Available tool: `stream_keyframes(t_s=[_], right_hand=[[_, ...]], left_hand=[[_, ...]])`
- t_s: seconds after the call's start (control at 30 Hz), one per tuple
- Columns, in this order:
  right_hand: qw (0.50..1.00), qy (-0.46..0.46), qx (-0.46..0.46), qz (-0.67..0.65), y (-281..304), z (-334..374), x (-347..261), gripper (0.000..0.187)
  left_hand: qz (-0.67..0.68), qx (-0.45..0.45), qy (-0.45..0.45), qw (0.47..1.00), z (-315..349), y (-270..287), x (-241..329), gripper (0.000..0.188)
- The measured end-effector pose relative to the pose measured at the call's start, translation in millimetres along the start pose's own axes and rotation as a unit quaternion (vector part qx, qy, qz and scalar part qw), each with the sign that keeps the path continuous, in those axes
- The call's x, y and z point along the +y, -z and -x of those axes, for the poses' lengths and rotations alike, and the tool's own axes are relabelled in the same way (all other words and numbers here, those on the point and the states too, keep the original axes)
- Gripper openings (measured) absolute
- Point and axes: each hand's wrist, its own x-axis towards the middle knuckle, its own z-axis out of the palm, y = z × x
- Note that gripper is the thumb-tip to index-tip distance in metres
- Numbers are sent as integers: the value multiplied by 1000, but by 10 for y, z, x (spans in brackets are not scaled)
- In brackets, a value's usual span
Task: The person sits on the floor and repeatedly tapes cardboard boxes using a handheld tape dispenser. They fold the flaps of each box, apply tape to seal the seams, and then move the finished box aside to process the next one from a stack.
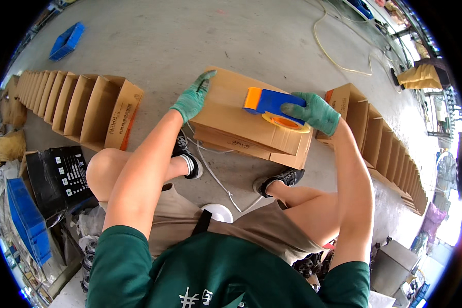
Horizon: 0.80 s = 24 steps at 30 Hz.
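A brown cardboard box [236, 110] lies on the concrete floor in front of my feet. My left hand [192, 97], in a green glove, presses flat on the box's left end with fingers spread. My right hand [313, 112], also gloved in green, grips a blue and orange tape dispenser [267, 101] with a roll of yellowish tape [286, 123], held against the box's top near its right end. I am seated, knees apart, black shoes either side of the box.
A row of open cardboard boxes [82, 102] runs along the left, another row [385, 143] along the right. A blue crate [66, 41] sits far left. A black carton [61, 174] and blue bin [28, 220] stand by my left knee. A yellow cable [339, 56] crosses the floor.
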Motion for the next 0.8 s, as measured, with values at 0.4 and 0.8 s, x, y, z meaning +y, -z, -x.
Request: stream_keyframes(t_s=[0.4,0.8], right_hand=[[962,-199,46,183,1006,1208,1352,45],[976,-68,31,205,237,326,1261,57]], left_hand=[[-39,-8,9,999,65,53,183,59],[-591,-31,-123,797,-13,-507,885,52]])
